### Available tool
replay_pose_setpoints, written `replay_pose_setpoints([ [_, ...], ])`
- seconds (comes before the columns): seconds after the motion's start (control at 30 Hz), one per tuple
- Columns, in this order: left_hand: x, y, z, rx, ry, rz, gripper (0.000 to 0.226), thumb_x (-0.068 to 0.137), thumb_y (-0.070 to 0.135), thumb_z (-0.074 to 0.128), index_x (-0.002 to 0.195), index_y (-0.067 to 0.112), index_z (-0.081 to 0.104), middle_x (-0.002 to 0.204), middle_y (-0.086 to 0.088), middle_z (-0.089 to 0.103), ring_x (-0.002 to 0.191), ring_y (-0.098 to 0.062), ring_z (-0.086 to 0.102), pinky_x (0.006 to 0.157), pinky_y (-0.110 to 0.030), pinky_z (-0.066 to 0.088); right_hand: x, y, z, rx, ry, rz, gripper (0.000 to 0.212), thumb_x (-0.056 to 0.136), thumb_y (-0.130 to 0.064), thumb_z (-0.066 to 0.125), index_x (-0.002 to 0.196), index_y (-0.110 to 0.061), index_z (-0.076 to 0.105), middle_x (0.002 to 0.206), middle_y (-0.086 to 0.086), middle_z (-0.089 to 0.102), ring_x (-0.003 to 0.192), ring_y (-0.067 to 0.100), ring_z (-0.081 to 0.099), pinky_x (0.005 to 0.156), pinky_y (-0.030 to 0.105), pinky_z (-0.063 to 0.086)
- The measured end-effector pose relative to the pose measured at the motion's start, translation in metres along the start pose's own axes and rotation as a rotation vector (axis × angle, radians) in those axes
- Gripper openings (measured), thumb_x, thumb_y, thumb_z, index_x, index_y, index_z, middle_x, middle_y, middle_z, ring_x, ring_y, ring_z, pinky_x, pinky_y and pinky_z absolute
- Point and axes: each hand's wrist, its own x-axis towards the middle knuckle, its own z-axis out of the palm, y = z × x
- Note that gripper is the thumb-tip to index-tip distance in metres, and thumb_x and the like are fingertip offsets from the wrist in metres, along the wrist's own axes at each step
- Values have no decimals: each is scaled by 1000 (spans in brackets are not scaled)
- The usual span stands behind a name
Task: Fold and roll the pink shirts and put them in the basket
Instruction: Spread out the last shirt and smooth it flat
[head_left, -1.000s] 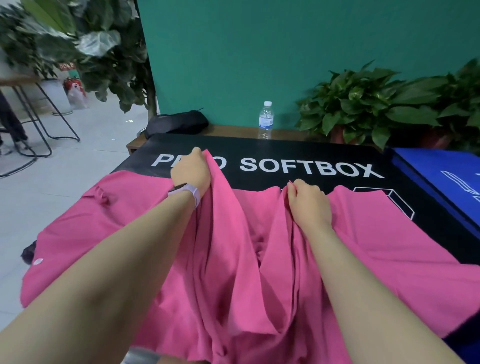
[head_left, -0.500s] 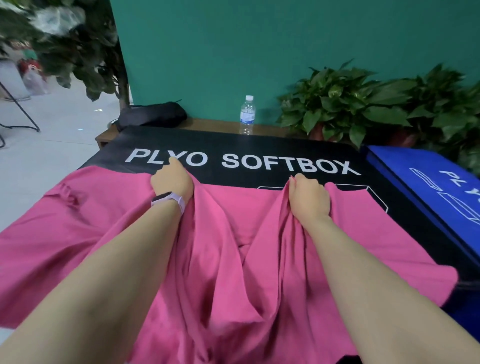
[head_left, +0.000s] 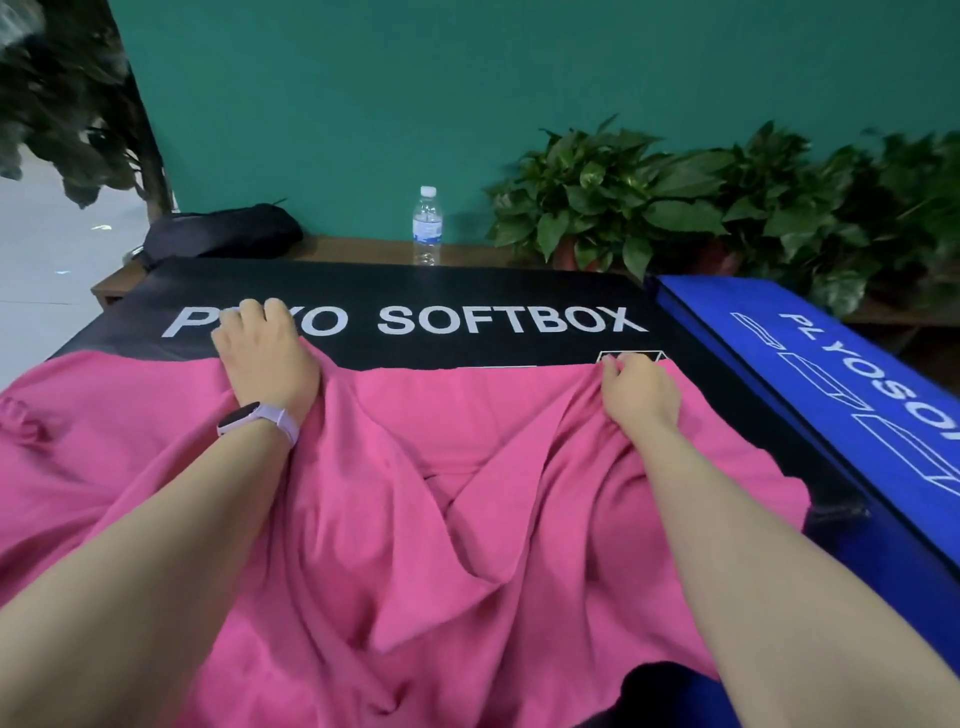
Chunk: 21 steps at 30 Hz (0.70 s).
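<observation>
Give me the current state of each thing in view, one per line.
pink shirt: spread on the black mat, rumpled, not yet folded or rolled.
left hand: at the shirt's far edge, fingers reaching onto the mat; grip hidden.
right hand: pinching the shirt's far edge.
black mat: lying flat, partly covered by the shirt.
water bottle: upright, capped.

— What's the wide pink shirt at the centre of the frame made of?
— Soft matt knit cloth, lying in loose folds. It rests on a black box top with white print, which looks like smooth, faintly sheeny fabric.
— And on the right edge?
— A blue box with a similar woven-looking cover. At upper centre stands a clear, glossy plastic water bottle on a brown wooden ledge.
</observation>
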Motion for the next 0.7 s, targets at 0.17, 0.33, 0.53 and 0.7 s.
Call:
replay_pose_setpoints([
  [0.17, 0, 1, -5, -81, 40, 54, 19, 74, -3, 52, 89, 8, 55, 90, -16, 55, 90, -38, 46, 80, -48, 31, 4, 5, -4, 53, 17, 97, 38, 106, -39, 39, 96, -11, 63, 98, 14, 70, 100, 37, 64, 78, 37, 39],
  [0.33, -4, 4, -6, -167, -95, 57, 11, 81, 0, 49, 89, 7, 51, 93, -19, 52, 74, -42, 52, 62, -48, 39, 4, 22, -13, 80, 46, 141, 37, 107, -35, 39, 101, -10, 64, 103, 15, 70, 101, 37, 63, 83, 39, 44],
  [0.53, -27, 43, -50, -214, -343, 180, 13, 89, 6, 50, 95, 15, 57, 97, -4, 57, 88, -35, 59, 72, -40, 45, -1, 31, -15, 164, 110, 130, 36, 107, -36, 41, 87, -14, 62, 93, 11, 70, 93, 34, 63, 78, 36, 42],
  [0.7, -118, 110, -142, -535, -829, 713, 26, 89, 54, 59, 87, 29, 52, 79, 15, 56, 72, -5, 52, 65, -18, 40, -1, 30, -14, 146, 110, 120, 37, 107, -37, 41, 91, -13, 65, 93, 11, 70, 93, 34, 63, 76, 35, 40],
])
